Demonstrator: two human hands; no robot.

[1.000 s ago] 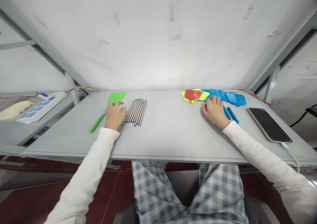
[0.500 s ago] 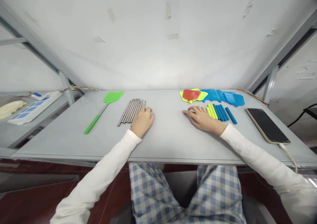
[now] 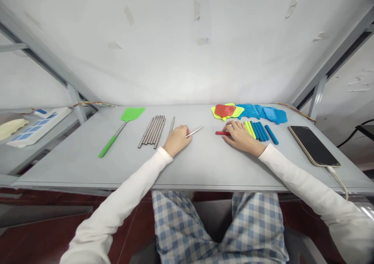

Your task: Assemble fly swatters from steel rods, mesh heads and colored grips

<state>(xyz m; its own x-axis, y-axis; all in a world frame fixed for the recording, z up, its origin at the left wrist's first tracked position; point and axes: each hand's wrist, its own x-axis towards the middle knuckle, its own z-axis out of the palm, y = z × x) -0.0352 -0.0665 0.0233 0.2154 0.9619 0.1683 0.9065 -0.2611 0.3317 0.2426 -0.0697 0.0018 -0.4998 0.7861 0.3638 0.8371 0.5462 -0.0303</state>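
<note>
My left hand is closed on a thin metal rod, whose pointed end sticks out to the right. One more metal rod lies just behind that hand, its near end covered by it. Left of these, several metal rods lie side by side. My right hand has its fingers closed around a red handle tube, with one end showing to the left. Beside that hand are yellow handle tubes and blue handle tubes in a row.
A green fly swatter lies at the left. Red, yellow and blue swatter heads overlap at the back right. A phone with a white cable is at the right. Metal frame posts stand at the sides, before a wall.
My left hand has moved right from the metal rods, bringing one rod along and turning it rightward. The red tube now shows more clearly in my right hand, which has barely moved.
</note>
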